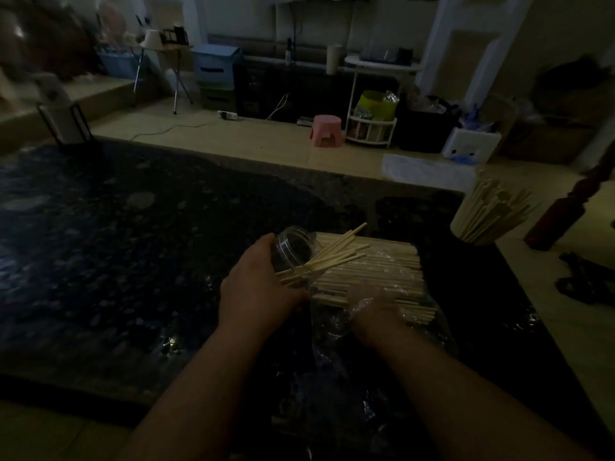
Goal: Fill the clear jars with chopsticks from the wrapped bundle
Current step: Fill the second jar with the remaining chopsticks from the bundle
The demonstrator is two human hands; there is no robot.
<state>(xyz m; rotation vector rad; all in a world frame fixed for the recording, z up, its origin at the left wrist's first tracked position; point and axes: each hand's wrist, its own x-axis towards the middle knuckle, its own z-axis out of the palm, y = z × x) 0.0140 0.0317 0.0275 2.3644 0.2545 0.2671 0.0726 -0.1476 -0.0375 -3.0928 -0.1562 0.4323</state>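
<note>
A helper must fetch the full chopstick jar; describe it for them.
Find the dark speckled table and follow it to its far right corner. An upright jar packed with pale wooden chopsticks stands there, untouched, unlike the tilted, partly filled clear jar that the left hand grips.

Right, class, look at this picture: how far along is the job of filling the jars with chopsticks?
Done: one jar at the right edge of the table stands packed full. In hand: the left hand holds a second clear jar tilted, only a few chopsticks in it; the right hand lies on the wrapped bundle. Left: most of that bundle, so roughly midway at best.
</note>
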